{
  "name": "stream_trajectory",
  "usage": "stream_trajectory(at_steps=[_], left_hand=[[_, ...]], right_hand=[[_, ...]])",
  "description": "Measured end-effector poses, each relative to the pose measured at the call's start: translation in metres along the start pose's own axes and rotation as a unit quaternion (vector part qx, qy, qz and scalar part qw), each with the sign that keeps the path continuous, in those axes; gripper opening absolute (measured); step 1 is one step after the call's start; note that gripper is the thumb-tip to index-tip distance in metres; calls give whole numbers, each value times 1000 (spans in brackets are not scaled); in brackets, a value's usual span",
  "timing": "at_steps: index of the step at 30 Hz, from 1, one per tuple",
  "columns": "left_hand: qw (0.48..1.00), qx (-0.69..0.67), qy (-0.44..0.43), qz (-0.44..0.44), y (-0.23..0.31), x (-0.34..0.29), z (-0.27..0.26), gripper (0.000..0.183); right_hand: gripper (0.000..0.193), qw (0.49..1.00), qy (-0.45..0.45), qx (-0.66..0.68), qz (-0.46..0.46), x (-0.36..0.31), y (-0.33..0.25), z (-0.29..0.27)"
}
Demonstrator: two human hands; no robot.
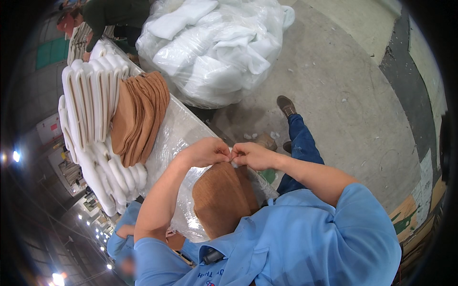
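My left hand point(209, 152) and my right hand point(254, 156) meet fingertip to fingertip, both closed in a pinch. A small bit of white material point(234, 163) shows between the fingertips; its kind is too small to tell. Just below them, a folded brown fabric piece point(220, 198) lies close against my body, its upper edge at my fingers. Under it is the plastic-covered table point(167, 128).
A stack of brown fabric pieces point(140, 117) and folded white padding point(90, 100) stand on the table at left. Beyond the table's edge sits a big clear plastic bag of white padding point(214, 52). Other people point(117, 14) are at the far left and the lower left.
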State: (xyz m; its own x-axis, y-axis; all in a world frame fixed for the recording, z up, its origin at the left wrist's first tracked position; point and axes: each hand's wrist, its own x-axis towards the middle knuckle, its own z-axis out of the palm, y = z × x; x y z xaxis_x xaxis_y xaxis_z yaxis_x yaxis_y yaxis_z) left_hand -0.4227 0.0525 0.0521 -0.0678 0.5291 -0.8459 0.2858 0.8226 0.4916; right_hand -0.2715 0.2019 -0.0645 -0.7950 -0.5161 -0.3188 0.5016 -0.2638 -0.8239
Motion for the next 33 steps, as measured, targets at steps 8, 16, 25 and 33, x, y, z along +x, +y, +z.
stream_trajectory(at_steps=[8,16,25,33], left_hand=[[997,56,-32,-33,2,9,-1,21],[999,3,-38,-29,2,10,-1,23],[990,79,-80,-87,19,23,-3,19],[977,157,-104,-94,29,36,3,19]], right_hand=[[17,993,102,52,29,-4,0,19],[12,984,138,110,-35,-18,17,26],[15,974,179,120,74,2,36,44],[25,910,278,281,123,-31,38,83]])
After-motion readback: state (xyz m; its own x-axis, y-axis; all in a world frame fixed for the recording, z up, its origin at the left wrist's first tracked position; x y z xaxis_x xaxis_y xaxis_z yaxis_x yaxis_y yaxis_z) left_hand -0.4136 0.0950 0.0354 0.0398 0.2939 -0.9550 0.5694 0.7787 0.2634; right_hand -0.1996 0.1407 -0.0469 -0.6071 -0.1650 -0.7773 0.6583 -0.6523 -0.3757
